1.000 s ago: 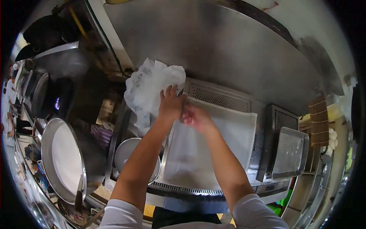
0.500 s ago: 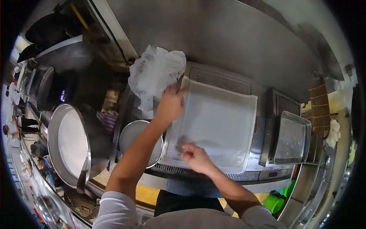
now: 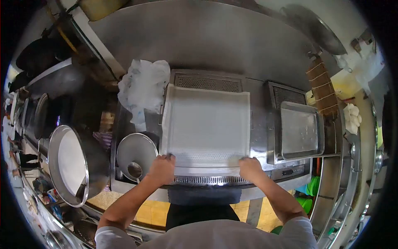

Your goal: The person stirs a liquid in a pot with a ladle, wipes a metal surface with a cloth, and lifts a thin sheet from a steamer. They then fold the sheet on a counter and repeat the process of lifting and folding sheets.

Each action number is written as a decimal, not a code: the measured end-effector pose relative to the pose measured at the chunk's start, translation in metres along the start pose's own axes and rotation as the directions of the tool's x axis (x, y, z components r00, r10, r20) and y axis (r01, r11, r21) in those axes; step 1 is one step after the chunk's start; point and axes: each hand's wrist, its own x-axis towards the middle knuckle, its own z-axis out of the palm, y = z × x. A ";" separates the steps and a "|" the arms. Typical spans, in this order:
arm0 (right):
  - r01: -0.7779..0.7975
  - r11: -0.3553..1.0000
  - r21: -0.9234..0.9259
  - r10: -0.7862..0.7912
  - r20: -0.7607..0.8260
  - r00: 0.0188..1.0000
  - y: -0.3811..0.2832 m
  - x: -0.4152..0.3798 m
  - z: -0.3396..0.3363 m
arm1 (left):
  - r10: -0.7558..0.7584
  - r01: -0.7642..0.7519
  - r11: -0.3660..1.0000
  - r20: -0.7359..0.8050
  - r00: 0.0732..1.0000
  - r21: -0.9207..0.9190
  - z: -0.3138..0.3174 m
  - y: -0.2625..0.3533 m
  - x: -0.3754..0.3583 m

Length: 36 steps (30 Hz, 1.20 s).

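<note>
A thin white cloth [image 3: 207, 124] lies spread over a perforated metal steamer tray [image 3: 207, 83], whose holes show bare at the far end and faintly through the near edge. My left hand [image 3: 162, 169] is closed on the cloth's near left corner. At the near right corner, my right hand [image 3: 251, 169] has its fingers curled onto the cloth edge. Left of my left hand stands a round metal pot [image 3: 124, 155] with a ladle [image 3: 134, 169] in it. The cloth looks nearly flat between both hands.
A crumpled white plastic bag [image 3: 145, 89] sits back left. Farther left is a large pan of white liquid [image 3: 68, 164]. To the right, a rectangular metal pan [image 3: 300, 128] rests on another unit. A bamboo mat [image 3: 323, 89] and green containers [image 3: 304, 203] are at the far right.
My left hand came down from the cloth's far left edge to its near left corner. My right hand moved right to the near right corner. The view turned, and the ladle now shows.
</note>
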 end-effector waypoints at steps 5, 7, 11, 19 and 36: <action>0.020 0.829 0.559 0.168 -0.284 0.944 0.046 0.023 0.012 | -0.065 0.013 0.980 -0.262 0.963 -0.197 -0.004 0.013 0.004; 0.010 0.758 0.653 0.310 -0.373 0.875 0.055 0.045 -0.022 | -0.149 0.023 0.929 -0.314 0.938 -0.370 -0.015 0.034 0.009; -0.078 0.795 0.602 0.489 -0.557 0.671 0.095 0.135 -0.067 | -0.214 -0.041 0.843 -0.403 0.890 -0.536 -0.006 0.069 0.027; -0.193 0.949 0.251 0.309 -0.596 0.742 0.131 0.266 -0.115 | -0.210 -0.028 0.805 -0.330 0.920 -0.592 0.016 0.096 0.032; -0.403 0.825 0.395 0.540 -0.342 0.769 0.010 0.012 0.045 | -0.284 0.014 0.738 -0.291 0.914 -0.675 0.016 0.029 -0.034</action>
